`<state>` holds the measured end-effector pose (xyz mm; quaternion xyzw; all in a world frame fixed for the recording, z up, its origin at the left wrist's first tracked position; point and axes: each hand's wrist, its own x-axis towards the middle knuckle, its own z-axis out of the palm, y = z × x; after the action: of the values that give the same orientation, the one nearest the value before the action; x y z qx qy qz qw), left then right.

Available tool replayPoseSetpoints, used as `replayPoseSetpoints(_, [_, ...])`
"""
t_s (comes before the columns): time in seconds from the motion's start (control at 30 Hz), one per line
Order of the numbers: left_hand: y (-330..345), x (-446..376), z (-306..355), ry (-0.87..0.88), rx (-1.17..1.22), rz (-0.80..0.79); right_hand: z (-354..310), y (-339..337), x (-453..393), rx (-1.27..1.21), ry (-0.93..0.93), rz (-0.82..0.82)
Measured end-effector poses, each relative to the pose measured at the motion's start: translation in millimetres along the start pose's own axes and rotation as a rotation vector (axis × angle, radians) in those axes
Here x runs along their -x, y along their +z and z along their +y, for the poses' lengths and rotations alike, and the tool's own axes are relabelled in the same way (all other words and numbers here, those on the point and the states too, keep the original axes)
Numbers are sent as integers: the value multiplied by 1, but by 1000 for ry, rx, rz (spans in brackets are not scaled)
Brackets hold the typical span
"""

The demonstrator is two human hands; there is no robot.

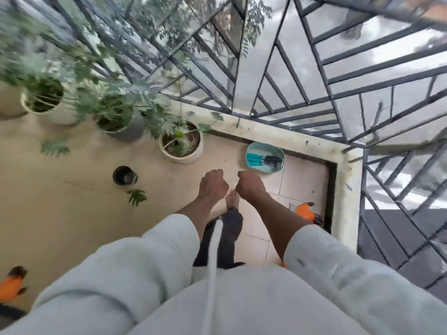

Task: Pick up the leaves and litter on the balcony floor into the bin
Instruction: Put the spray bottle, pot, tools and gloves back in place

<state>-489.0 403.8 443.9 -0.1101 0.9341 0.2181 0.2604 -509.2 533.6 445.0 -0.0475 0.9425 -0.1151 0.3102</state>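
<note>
I stand on the balcony looking down. My left hand (213, 183) and my right hand (250, 184) hang side by side in front of me, both curled into fists with nothing visible in them. A green fallen leaf (137, 197) lies on the beige floor to the left of my hands, beside a small black pot (125, 175). Another green leaf (55, 147) lies further left. No bin shows clearly in view.
Three potted plants (181, 143) line the ledge at the left. A teal tub (265, 157) with teal-handled garden tools sits by the corner. Orange gloves lie at the right (306, 211) and lower left (12, 284). A metal grille (338, 93) encloses the balcony.
</note>
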Motion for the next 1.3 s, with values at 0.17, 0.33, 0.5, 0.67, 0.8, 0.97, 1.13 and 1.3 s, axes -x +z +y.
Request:
replayPoseSetpoints(0.17, [-21, 101, -52, -37, 48, 90, -56, 29, 95, -61, -16, 34])
replayPoseSetpoints(0.33, [-35, 169, -117, -129, 88, 126, -122, 58, 153, -98, -88, 18])
replayPoseSetpoints(0.5, [-57, 200, -177, -240, 158, 160, -183, 69, 174, -87, -137, -6])
replayPoseSetpoints(0.67, [-94, 202, -241, -286, 201, 218, -253, 74, 158, -29, -190, 18])
replayPoseSetpoints(0.8, [-136, 210, -319, -320, 257, 237, -340, 90, 135, -13, -288, 13])
replayPoseSetpoints(0.97, [-177, 225, -435, -485, 298, 270, -460, 121, 126, -34, -350, -49])
replayPoseSetpoints(1.13, [-203, 219, -495, -556, 304, 262, -527, 143, 117, -49, -330, -122])
replayPoseSetpoints(1.3, [-226, 178, -518, -537, 317, 246, -544, 145, 71, -10, -291, -146])
